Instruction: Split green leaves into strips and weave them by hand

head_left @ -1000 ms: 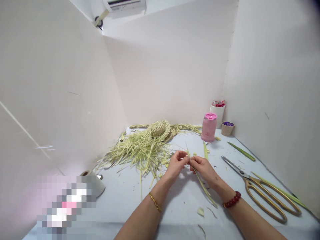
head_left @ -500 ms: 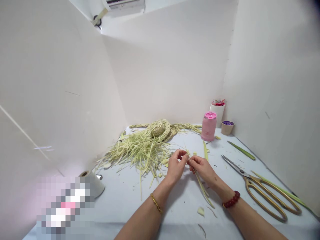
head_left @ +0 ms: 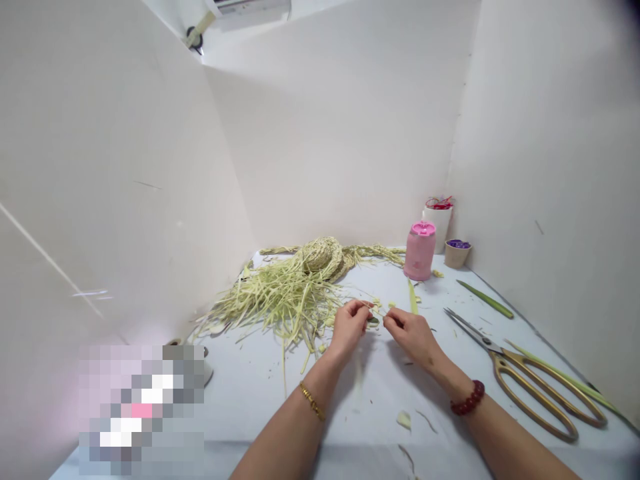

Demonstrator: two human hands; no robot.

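Observation:
My left hand (head_left: 352,327) is closed in a pinch on a thin green plant strip, and a blurred pale length hangs below it. To its right, my right hand (head_left: 409,332) pinches a fine end of plant strip between thumb and fingers. A small gap parts the two hands, with thin fibres (head_left: 379,309) showing in it. Just beyond my left hand lies a heap of pale green shredded plant strips (head_left: 280,293). Behind that heap rests a coiled braid (head_left: 320,255) of the same material.
Large gold-handled scissors (head_left: 505,353) lie at the right, near a green leaf piece (head_left: 485,299) and long green stalks (head_left: 565,380). A pink bottle (head_left: 420,257), a white cup (head_left: 440,223) and a small tub (head_left: 457,255) stand at the back right. Scraps (head_left: 404,420) litter the cloth.
My hands have moved slightly apart. The long strips that hung below my right hand are no longer there, and a blurred strip now shows below my left hand.

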